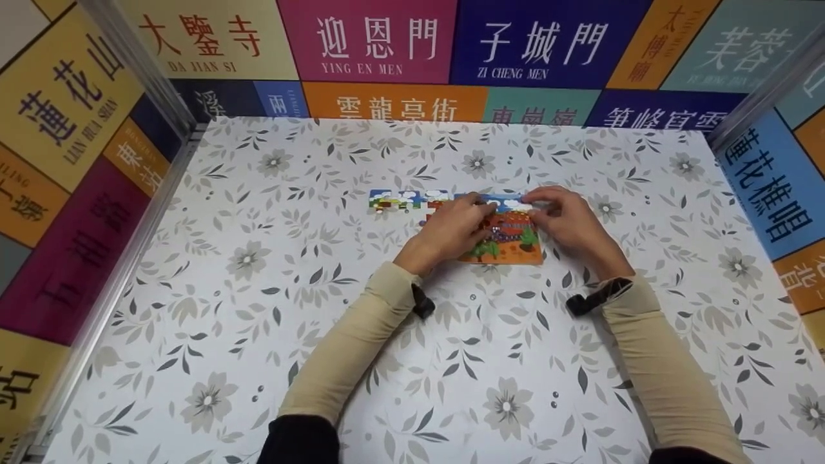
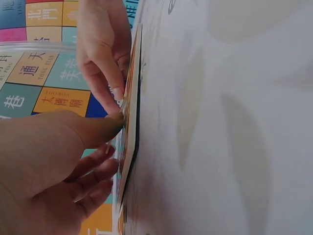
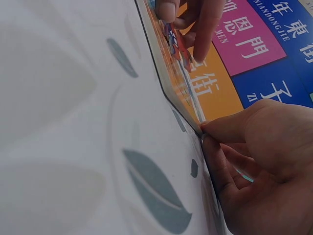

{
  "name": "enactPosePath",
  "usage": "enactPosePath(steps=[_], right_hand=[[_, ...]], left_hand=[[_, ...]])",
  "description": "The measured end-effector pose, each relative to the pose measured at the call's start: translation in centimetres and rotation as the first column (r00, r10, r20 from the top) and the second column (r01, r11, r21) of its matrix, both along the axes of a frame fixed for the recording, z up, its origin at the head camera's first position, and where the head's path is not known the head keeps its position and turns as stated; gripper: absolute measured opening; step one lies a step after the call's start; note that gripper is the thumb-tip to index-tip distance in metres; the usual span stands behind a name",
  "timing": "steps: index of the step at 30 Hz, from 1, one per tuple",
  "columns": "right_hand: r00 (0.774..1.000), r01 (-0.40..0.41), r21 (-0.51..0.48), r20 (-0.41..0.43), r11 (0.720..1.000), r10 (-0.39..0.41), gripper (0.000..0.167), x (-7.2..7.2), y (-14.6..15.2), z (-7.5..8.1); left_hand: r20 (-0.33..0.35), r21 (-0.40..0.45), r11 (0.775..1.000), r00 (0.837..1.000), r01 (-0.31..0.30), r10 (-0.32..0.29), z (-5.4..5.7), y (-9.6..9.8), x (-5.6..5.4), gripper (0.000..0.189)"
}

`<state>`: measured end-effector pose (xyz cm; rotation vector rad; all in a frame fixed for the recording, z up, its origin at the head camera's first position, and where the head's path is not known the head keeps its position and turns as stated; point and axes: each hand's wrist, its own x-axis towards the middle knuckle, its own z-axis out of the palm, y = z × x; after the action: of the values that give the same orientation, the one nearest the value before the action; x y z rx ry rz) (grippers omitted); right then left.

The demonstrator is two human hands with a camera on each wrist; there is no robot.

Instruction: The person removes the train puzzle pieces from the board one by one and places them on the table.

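Note:
A jigsaw puzzle board [image 1: 515, 252] with blue sky, red building and orange ground lies flat on the table in the head view. My left hand [image 1: 451, 225] reaches over its left part. In the right wrist view, the thumb and fingers of that hand bend around a small red and blue puzzle piece [image 3: 177, 44] close over the board; the hand hides part of the picture. At the board's right edge, my right hand [image 1: 570, 222] pinches the upper corner between thumb and index finger, as the right wrist view shows. Its other fingers curl underneath.
Several loose puzzle pieces [image 1: 393, 200] lie left of the board, partly behind the left hand. A leaf-patterned cloth covers the table [image 1: 258, 322]. Upright panels [image 1: 380, 38] with colourful lettered blocks border the back and both sides.

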<state>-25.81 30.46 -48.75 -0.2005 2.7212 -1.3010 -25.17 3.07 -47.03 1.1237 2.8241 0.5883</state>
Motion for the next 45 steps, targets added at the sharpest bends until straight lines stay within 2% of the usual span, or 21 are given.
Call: enactPosePath(steps=[4, 13, 24, 31, 36, 45], right_hand=[[1.000, -0.008, -0.009, 0.000, 1.000, 0.008, 0.029, 0.1, -0.1, 0.1], [1.000, 0.004, -0.015, 0.011, 1.000, -0.004, 0.030, 0.2, -0.1, 0.3], [1.000, 0.005, 0.007, 0.011, 1.000, -0.005, 0.030, 0.1, -0.1, 0.1], [1.000, 0.007, -0.010, 0.009, 1.000, -0.007, 0.029, 0.1, 0.0, 0.1], [1.000, -0.008, -0.045, 0.004, 0.999, 0.009, 0.028, 0.2, 0.0, 0.0], [1.000, -0.012, -0.030, 0.007, 0.999, 0.012, 0.029, 0.1, -0.1, 0.1]], left_hand=[[-0.024, 0.034, 0.999, 0.999, -0.028, 0.028, 0.1, -0.7, -0.2, 0.049], [0.039, 0.157, 0.984, 0.996, -0.080, 0.075, 0.5, -2.9, -0.2, 0.045], [0.026, 0.286, 0.953, 0.995, -0.103, 0.100, 0.7, -6.3, 0.0, 0.044], [0.033, 0.299, 0.942, 0.988, -0.153, 0.150, 0.6, -8.3, 0.1, 0.045], [0.035, 0.318, 0.935, 0.987, -0.158, 0.155, 0.5, -9.4, -0.2, 0.041], [0.056, 0.300, 0.935, 0.982, -0.189, 0.181, 0.2, -11.2, -0.4, 0.040]])
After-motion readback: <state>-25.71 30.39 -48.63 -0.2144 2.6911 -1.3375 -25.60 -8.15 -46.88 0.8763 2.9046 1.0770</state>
